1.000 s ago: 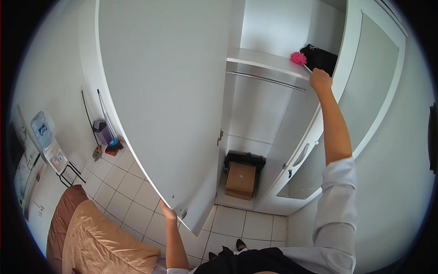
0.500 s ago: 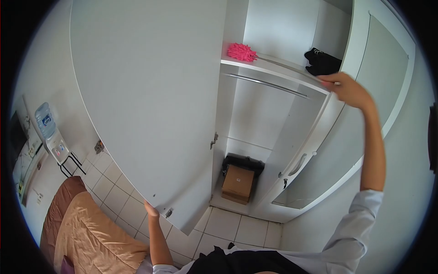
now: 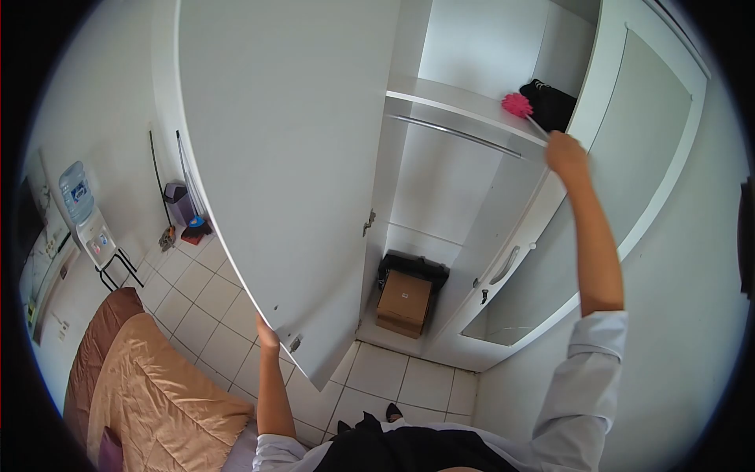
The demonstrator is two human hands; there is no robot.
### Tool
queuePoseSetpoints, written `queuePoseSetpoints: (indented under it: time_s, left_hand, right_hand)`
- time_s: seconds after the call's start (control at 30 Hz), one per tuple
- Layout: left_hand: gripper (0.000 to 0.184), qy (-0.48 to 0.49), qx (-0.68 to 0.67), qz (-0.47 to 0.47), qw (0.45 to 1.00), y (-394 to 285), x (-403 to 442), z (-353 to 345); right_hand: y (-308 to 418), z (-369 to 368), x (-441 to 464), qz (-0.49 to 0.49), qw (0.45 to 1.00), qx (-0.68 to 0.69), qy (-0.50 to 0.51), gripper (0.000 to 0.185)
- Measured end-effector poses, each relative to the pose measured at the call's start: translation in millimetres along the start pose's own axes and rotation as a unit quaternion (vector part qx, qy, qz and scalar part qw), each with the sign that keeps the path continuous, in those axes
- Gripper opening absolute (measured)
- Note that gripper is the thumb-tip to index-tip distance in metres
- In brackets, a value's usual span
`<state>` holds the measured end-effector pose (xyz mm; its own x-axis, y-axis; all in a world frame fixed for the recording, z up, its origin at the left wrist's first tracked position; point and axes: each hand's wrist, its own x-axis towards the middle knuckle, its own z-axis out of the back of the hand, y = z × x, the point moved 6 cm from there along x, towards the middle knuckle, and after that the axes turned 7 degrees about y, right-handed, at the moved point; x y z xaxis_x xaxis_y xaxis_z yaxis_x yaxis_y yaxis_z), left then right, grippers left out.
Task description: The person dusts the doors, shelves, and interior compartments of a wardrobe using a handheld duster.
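My right hand [image 3: 568,156] is closed around the thin handle of a pink duster [image 3: 517,105] at the front edge of the wardrobe's upper shelf [image 3: 440,96]. The fluffy pink head sits at the shelf's right end, beside a black cloth-like item [image 3: 548,106]. Lower left, my left hand [image 3: 268,333] grips the free edge of the open white wardrobe door [image 3: 291,181]; its fingers are partly hidden behind the door.
Below the shelf runs a metal hanging rail [image 3: 456,135]. A brown cardboard box [image 3: 404,303] sits on the wardrobe floor before a black bag [image 3: 421,268]. A mirrored door [image 3: 598,197] stands right. Left are a bed [image 3: 157,385], water dispenser [image 3: 96,236] and bin [image 3: 179,204].
The duster head has moved right along the shelf, from its left end to beside the black item. The door's free edge has shifted right, uncovering the bin and long handles behind it.
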<state>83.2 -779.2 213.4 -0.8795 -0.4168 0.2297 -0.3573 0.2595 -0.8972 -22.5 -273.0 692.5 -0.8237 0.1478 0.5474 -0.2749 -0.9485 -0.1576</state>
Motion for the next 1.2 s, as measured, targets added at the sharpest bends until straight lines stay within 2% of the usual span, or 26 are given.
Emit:
queuePoseSetpoints:
  time_s: [0.17, 0.27, 0.33, 0.4, 0.43, 0.5, 0.63, 0.67, 0.7, 0.77, 0.8, 0.83, 0.9, 0.93, 0.97, 1.03, 1.13, 1.2]
  left_hand:
    - [0.043, 0.009, -0.013, 0.015, 1.0, -18, -7, -22]
    - [0.043, -0.002, -0.014, 0.04, 0.999, -17, -10, -24]
    - [0.043, 0.002, -0.028, 0.03, 0.999, -22, -14, -32]
    - [0.043, -0.009, -0.045, 0.012, 0.999, -27, -19, -40]
    - [0.043, -0.011, -0.048, 0.009, 0.999, -29, -20, -40]
    - [0.043, 0.034, 0.007, 0.009, 0.999, -31, -23, -47]
    - [0.037, -0.071, 0.006, 0.0, 0.997, -3, -29, -42]
    - [0.033, -0.048, 0.039, -0.043, 0.997, 12, -28, -35]
    - [0.033, -0.051, 0.037, -0.049, 0.997, 0, -31, -36]
    - [0.031, 0.033, -0.026, 0.005, 0.999, -12, -31, -49]
    - [0.03, -0.04, 0.032, -0.03, 0.998, -9, -29, -43]
    - [0.03, -0.042, 0.035, -0.039, 0.998, -5, -25, -39]
    - [0.03, -0.057, -0.068, 0.011, 0.996, -25, -27, -45]
    - [0.035, -0.096, -0.007, -0.037, 0.995, 10, -17, -23]
    - [0.035, -0.096, -0.004, -0.041, 0.995, 2, -13, -22]
    - [0.039, -0.036, 0.008, -0.018, 0.999, -21, -12, -30]
    - [0.043, -0.041, -0.001, -0.016, 0.999, -39, -12, -34]
    - [0.045, -0.046, 0.006, -0.01, 0.999, -32, -6, -27]
  right_hand:
    - [106, 36, -41, 0.136, 0.988, 0.068, 0.036, 0.024]
    - [95, 54, -28, 0.119, 0.989, 0.07, 0.059, 0.027]
    - [67, 62, -7, 0.063, 0.992, 0.025, 0.108, 0.028]
    - [54, 85, -21, -0.02, 0.998, -0.018, 0.063, 0.026]
    - [53, 87, -19, -0.018, 0.998, -0.019, 0.059, 0.026]
    - [42, 86, -8, -0.07, 0.997, -0.036, 0.019, 0.024]
    - [41, 55, 23, -0.126, 0.991, -0.041, 0.026, 0.024]
    - [42, 44, 30, -0.14, 0.988, -0.043, 0.044, 0.023]
    - [43, 31, 39, -0.139, 0.989, -0.04, 0.039, 0.023]
    - [56, 8, 60, -0.109, 0.993, -0.018, 0.029, 0.021]
    - [70, 0, 70, -0.101, 0.993, -0.006, 0.057, 0.02]
    - [85, -11, 80, -0.092, 0.992, 0.004, 0.087, 0.02]
    - [123, -27, 91, -0.026, 0.996, 0.04, 0.074, 0.024]
    - [142, -27, 92, -0.002, 0.998, 0.042, 0.042, 0.023]
    - [163, -23, 88, 0.023, 0.999, 0.043, 0.011, 0.023]
    - [192, -17, 87, 0.062, 0.995, 0.064, 0.037, 0.021]
    - [192, -9, 86, 0.078, 0.993, 0.076, 0.044, 0.025]
    - [162, 1, 86, 0.054, 0.996, 0.055, 0.039, 0.026]
